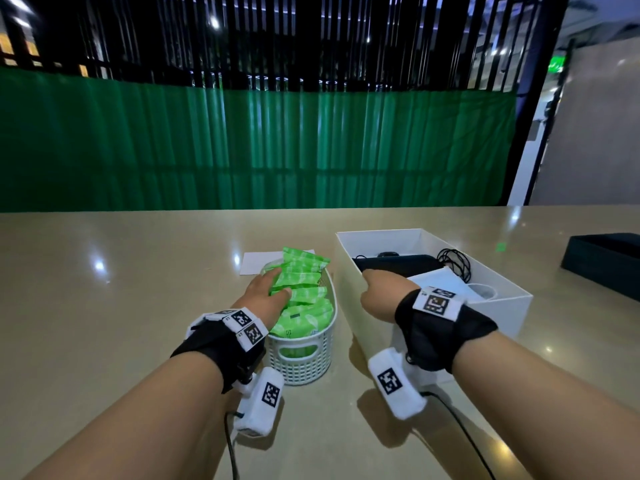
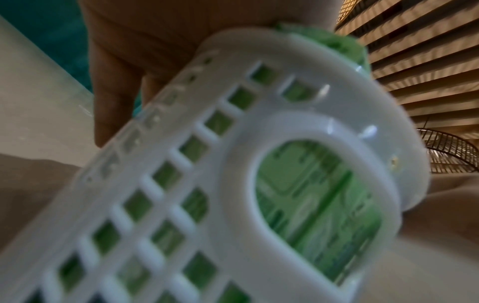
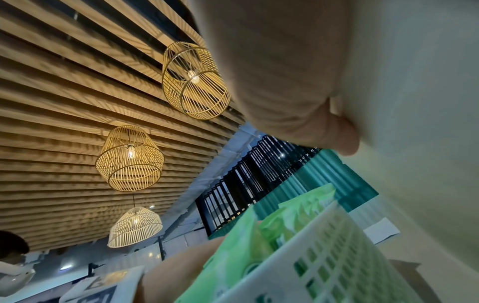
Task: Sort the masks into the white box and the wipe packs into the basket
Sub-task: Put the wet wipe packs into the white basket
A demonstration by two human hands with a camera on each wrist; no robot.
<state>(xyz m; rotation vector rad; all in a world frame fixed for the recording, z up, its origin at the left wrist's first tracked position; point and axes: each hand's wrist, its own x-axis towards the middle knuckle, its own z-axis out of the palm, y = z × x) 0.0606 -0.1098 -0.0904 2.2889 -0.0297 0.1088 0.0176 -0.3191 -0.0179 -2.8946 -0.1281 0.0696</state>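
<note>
Several green wipe packs [image 1: 304,271] fill the white lattice basket [image 1: 301,362] in the middle of the table. My left hand [image 1: 277,285] lies flat on top of them with straight fingers. The left wrist view shows the basket [image 2: 233,143] close up, with packs [image 2: 311,194] behind its handle hole. To the right stands the white box [image 1: 498,313], holding black masks [image 1: 398,263] and a white pack [image 1: 440,280]. My right hand [image 1: 377,289] grips the box's near left wall, its fingers hidden inside. Its thumb [image 3: 298,102] presses on the outer wall [image 3: 414,123].
A white sheet of paper [image 1: 256,263] lies behind the basket. Black cords [image 1: 453,261] sit in the box's far part. A dark box lid [image 1: 606,261] lies at the table's right edge. A green screen stands beyond the far edge.
</note>
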